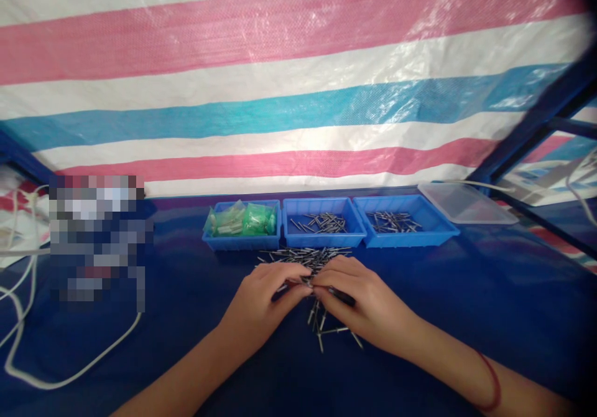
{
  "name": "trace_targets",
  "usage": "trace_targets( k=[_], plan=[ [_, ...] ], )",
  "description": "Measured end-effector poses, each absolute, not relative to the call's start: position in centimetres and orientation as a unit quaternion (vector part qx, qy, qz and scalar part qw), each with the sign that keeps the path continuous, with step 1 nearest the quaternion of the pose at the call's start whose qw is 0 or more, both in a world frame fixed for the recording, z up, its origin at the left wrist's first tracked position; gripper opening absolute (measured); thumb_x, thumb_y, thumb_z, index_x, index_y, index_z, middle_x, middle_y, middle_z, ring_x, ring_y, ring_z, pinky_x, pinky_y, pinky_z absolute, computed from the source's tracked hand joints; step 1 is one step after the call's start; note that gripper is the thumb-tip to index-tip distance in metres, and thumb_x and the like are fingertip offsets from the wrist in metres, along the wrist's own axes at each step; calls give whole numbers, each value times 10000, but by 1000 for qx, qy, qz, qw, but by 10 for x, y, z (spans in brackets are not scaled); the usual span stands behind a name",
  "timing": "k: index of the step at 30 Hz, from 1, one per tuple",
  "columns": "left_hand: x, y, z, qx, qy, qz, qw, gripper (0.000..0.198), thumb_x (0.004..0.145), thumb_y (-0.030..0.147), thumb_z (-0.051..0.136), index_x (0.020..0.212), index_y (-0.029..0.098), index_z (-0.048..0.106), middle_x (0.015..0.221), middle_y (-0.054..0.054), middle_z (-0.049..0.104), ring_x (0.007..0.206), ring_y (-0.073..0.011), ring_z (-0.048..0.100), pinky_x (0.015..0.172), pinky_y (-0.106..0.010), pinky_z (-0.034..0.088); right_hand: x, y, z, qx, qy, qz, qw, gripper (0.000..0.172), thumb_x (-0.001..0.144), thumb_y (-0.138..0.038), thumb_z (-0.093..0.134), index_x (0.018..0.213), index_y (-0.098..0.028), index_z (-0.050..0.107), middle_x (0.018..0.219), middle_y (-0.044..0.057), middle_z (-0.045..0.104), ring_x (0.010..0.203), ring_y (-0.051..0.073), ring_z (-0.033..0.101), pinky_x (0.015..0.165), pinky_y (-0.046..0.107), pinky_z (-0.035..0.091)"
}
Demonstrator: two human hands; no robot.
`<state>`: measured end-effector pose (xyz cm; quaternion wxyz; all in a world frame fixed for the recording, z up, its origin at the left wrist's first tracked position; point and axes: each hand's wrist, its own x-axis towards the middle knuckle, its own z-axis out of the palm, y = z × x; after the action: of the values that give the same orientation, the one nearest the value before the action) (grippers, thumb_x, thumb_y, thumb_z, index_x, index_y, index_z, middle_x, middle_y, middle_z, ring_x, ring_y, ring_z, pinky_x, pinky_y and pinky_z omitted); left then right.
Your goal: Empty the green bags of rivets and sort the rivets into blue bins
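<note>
A loose pile of blind rivets (303,256) lies on the blue table in front of me, with several strays (321,327) nearer my side. Over that pile my left hand (263,295) and my right hand (368,299) meet at the fingertips. Thumb and forefinger of the left are pinched, with small metal pieces that look like rivets between the fingertips. The right hand is closed too; a slim black object (342,295) shows between its thumb and fingers, its kind unclear. The fingers partly hide what they hold.
Behind the pile stand three blue bins: the left bin (242,241) holds green and clear bags, the middle bin (326,239) and right bin (413,238) hold rivets. A clear plastic lid (469,204) lies at the right. A white cable (88,370) loops at the left.
</note>
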<state>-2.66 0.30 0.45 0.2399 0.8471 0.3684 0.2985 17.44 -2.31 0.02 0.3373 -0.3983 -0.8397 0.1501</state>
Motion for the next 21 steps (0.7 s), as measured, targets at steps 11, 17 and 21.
trace_targets(
  k=[11,17,21],
  plan=[
    [-23,2,0,698,416,366,455,109,818,269,630,867,187,683,803,-9,712,738,-149,667,687,-223,518,171,-25,5,-413,-795,233,377,147,904,-153,486,842,-194,613,743,26,622,712,150,569,651,280,441],
    [-23,1,2,719,416,351,433,118,821,268,631,883,198,701,784,2,699,729,-143,641,677,-218,491,170,-26,5,-407,-793,249,379,146,906,-139,485,871,-194,615,802,32,626,770,146,575,700,272,449],
    [-24,1,1,727,416,338,430,142,836,286,615,900,192,701,782,0,693,731,-145,630,679,-222,476,169,-26,2,-408,-788,251,388,134,902,-138,492,858,-193,606,784,26,616,761,143,566,693,271,443]
  ],
)
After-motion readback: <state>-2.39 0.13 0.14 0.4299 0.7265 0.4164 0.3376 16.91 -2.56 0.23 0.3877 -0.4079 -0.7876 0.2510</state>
